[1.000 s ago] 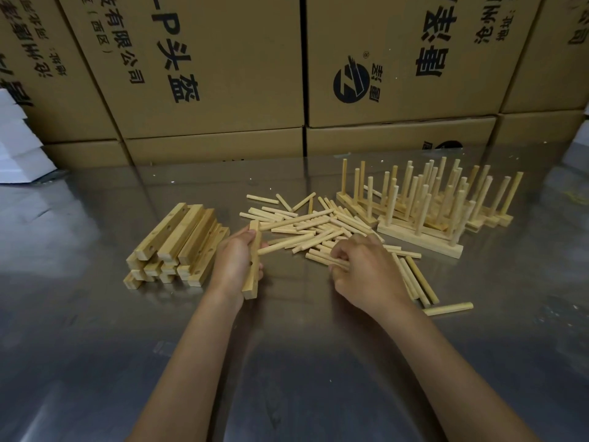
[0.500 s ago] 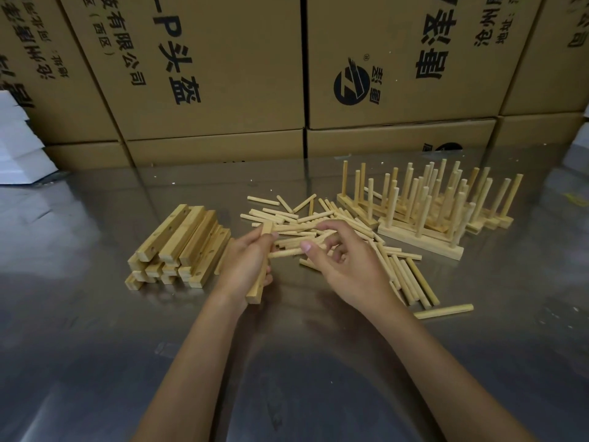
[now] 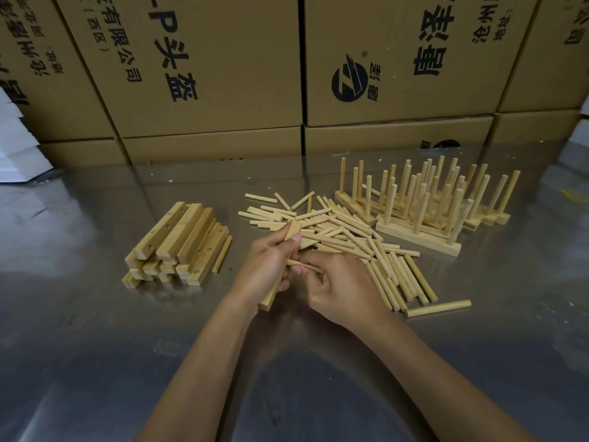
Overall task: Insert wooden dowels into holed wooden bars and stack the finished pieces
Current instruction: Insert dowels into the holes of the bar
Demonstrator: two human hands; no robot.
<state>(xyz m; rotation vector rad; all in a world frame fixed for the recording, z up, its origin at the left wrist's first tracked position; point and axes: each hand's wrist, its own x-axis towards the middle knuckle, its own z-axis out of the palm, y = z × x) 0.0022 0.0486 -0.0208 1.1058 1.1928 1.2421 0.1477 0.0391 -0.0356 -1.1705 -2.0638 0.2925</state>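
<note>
At the centre of the frame the left hand [image 3: 266,266] gripped a holed wooden bar [image 3: 282,266], fingers curled round its middle, the bar running from just above the thumb down to the metal surface [image 3: 95,362] below the palm. The right hand [image 3: 339,287] pinched a single dowel [image 3: 304,266] in its curled fingers, the dowel's tip lying against the bar's side beside the left fingers. This looked like the insertion step, with the first dowel being lined up; whether its tip had entered a hole could not be told. The next move would call for seating the tip squarely and pushing. Loose dowels [image 3: 350,234] lay just beyond the hands, blank bars [image 3: 178,244] at centre left, finished pieces [image 3: 424,218] at upper right.
</note>
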